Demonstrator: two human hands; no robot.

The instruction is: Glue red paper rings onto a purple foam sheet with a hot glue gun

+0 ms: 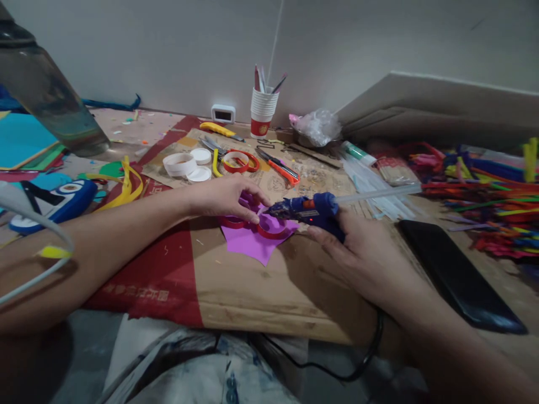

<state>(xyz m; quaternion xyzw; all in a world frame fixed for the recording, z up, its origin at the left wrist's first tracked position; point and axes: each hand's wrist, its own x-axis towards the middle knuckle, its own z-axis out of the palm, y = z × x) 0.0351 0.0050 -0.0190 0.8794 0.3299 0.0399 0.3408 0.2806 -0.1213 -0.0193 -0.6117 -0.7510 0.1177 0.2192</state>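
My right hand (353, 241) grips a dark blue hot glue gun (315, 210). A clear glue stick (379, 193) juts out of the gun's back, and a small red light shows on its body. The nozzle points left, close to the fingertips of my left hand (238, 199). That hand is closed over a purple craft piece (248, 247) with pointed edges, its thumb and index finger pinched near the nozzle. Red paper rings (269, 233) stand on the purple piece. My left fingers partly hide the piece, so the exact spot they pinch is unclear.
Behind lie scissors (210, 147), a red tape roll (236, 161), white rings (179, 165), an orange cutter (280, 166) and a yellow cutter (221, 131). Paper cups (264, 106) hold pens. A black phone (458, 275) and colourful strips (497, 196) lie right; a bottle (54, 95) stands left.
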